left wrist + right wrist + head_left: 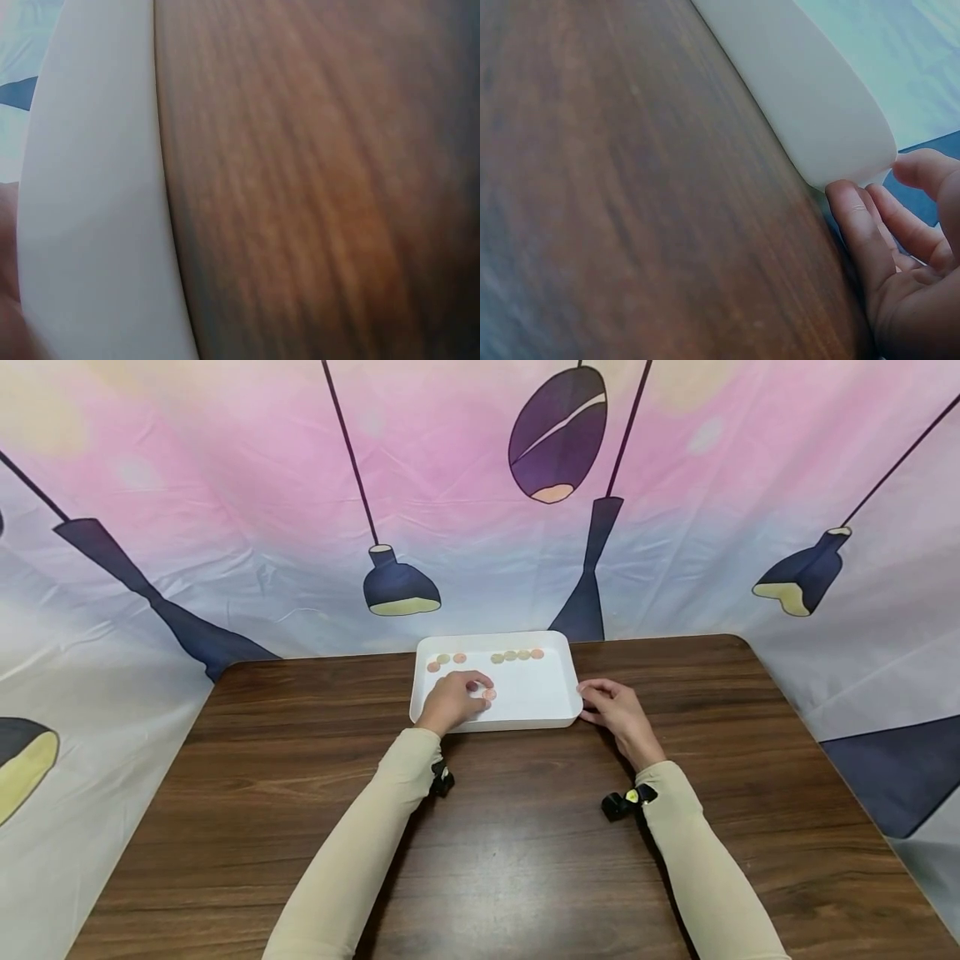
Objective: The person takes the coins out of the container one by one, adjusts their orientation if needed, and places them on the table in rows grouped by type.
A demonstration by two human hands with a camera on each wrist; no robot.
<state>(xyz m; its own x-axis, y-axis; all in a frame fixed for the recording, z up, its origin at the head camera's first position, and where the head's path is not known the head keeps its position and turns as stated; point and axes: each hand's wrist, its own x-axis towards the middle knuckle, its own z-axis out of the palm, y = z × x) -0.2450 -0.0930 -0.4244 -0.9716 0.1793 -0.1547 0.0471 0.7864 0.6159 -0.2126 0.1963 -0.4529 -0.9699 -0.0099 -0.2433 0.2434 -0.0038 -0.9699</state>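
A white tray (495, 723) lies on a brown wooden table (525, 843), with several copper-coloured coins (516, 655) in a row along its far side. My left hand (453, 700) reaches over the front wall into the tray, fingers curled, and its thumb and forefinger tips meet at one coin (489, 694) lying apart from the row. My right hand (618, 710) rests on the table with relaxed fingers touching the tray's right front corner. The right wrist view shows that hand (900, 262) against the tray corner (832, 142). Only the tray wall (90, 187) and wood appear in the left wrist view.
A printed cloth backdrop (465, 510) with dark lamp shapes hangs behind the table and drapes down both sides. The table's far edge runs just behind the tray. Small black cameras sit at both wrists (622, 802).
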